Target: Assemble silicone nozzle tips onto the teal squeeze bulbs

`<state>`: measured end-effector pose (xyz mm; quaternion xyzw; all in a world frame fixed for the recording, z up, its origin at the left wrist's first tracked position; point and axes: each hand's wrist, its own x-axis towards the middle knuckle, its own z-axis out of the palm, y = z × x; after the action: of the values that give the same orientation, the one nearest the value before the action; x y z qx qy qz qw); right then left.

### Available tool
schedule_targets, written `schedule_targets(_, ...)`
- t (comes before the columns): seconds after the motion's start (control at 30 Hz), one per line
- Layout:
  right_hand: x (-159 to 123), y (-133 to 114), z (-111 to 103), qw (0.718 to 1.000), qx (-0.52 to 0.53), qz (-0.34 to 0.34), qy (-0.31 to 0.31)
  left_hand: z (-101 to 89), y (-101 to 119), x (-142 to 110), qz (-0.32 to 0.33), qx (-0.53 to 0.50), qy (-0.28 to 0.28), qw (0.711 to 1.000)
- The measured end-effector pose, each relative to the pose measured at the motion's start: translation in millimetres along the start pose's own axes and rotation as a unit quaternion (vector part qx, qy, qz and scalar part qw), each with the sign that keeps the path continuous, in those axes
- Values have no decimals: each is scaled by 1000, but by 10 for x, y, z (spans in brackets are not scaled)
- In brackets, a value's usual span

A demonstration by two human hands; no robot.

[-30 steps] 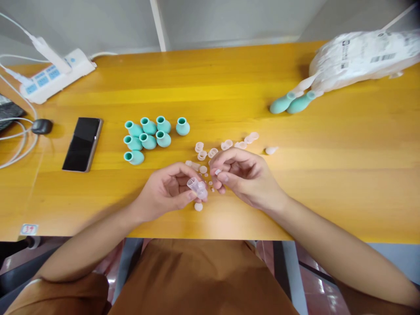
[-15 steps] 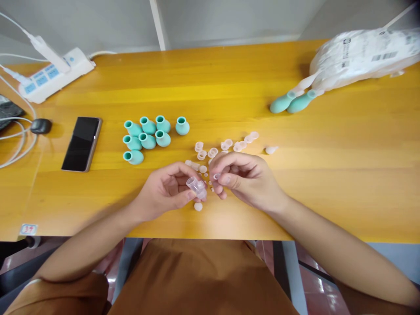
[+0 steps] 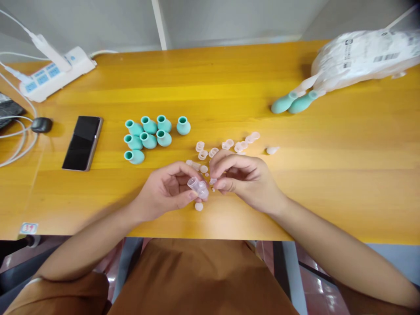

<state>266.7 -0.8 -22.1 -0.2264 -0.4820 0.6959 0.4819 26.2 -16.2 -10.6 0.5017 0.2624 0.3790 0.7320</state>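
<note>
My left hand (image 3: 167,190) pinches a small clear plastic cup (image 3: 197,187) between thumb and fingers, just above the yellow table (image 3: 229,74). Close beside it, my right hand (image 3: 244,177) is curled, thumb and forefinger pinched on a tiny pale piece (image 3: 213,180) right next to the cup. Several small clear caps and discs (image 3: 226,145) lie scattered on the table behind and under both hands. One pale disc (image 3: 198,206) rests just in front of the cup.
Several teal rubber bulbs (image 3: 149,135) stand in a cluster to the left. A black phone (image 3: 82,142), a power strip (image 3: 54,74) and cables lie further left. A white plastic bag (image 3: 357,57) with two teal bulbs (image 3: 293,103) lies at the far right.
My right hand has shifted slightly left and down, bringing the tiny piece closer to the cup. The left hand has stayed put.
</note>
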Motion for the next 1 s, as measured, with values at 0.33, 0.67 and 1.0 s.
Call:
schedule_targets(0.33, -56, 18, 31, 993, -111, -41, 15, -12, -28, 2, -4, -17, -6, 1000)
schedule_targets(0.67, -53, -20, -18, 965, -236, -115, -4, -14, -30, 21, 0, 20, 19, 1000)
schedule_targets(1.0, -26, -33, -50, 954, -274, -119, -11, 3, 25, 44, 9, 60, 34, 998)
